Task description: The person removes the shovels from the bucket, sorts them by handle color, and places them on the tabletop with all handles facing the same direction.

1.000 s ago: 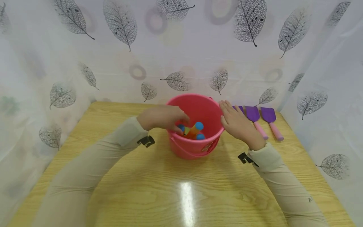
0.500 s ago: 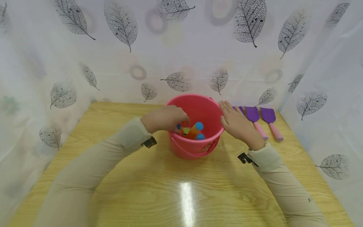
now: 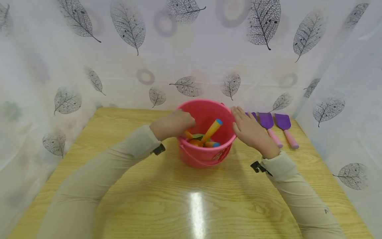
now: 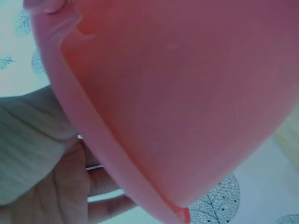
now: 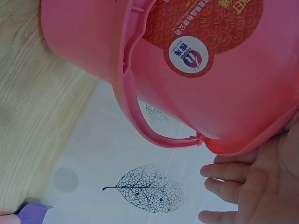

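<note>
A white leaf-printed curtain (image 3: 191, 49) surrounds the left, far and right sides of a wooden table (image 3: 155, 199). Two beige sleeves (image 3: 83, 179) reach in from the near side, left and right. In the far middle of the table a pink bucket (image 3: 194, 160) stands upright, with its bail (image 5: 124, 91) hanging down and a red label (image 5: 205, 42) on its wall.

The left hand (image 3: 173, 124) goes over the left rim; its fingertips are hidden, so one cannot tell whether they hold something. The right hand (image 3: 250, 131) lies at the right rim, touching it, with the fingers straight and holding nothing.

To the right of this hand lie purple shovels (image 3: 266, 120) with pink handles, one partly covered by it. Inside the bucket, orange handles (image 3: 211, 132) with blue ends lean or lie around a green piece (image 3: 197, 136).
</note>
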Available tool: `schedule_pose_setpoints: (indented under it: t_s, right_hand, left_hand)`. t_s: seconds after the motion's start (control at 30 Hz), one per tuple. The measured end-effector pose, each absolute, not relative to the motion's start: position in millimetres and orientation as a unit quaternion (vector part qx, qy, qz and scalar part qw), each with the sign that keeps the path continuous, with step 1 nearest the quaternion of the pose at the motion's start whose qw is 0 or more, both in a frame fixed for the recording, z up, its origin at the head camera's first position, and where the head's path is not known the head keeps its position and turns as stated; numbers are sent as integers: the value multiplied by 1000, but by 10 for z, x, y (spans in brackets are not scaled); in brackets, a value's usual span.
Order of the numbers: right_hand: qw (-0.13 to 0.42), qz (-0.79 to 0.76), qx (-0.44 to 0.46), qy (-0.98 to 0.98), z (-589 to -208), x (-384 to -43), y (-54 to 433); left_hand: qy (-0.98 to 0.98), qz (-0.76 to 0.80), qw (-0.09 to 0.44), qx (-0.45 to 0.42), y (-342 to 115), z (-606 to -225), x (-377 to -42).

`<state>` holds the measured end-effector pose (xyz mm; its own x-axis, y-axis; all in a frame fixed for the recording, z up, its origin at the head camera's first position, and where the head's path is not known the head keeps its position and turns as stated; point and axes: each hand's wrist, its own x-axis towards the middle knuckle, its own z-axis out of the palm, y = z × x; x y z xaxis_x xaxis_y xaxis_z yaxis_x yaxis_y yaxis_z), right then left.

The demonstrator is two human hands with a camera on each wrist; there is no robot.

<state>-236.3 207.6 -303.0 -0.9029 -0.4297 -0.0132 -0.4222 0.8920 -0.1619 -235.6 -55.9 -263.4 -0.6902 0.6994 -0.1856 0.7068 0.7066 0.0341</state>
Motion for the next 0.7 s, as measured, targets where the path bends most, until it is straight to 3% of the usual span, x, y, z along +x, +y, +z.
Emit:
schedule_pose_setpoints:
  t_s: [0.4, 0.7]
  right_hand:
    - [30, -79, -219, 972, -3036, -2359, 2067]
    - [24, -76, -220, 972, -3036, -2361, 2076]
  left_hand:
    - [934, -72, 124, 327, -455, -2592, -2374]
    - [937, -130, 46, 322, -506, -2657, -2461]
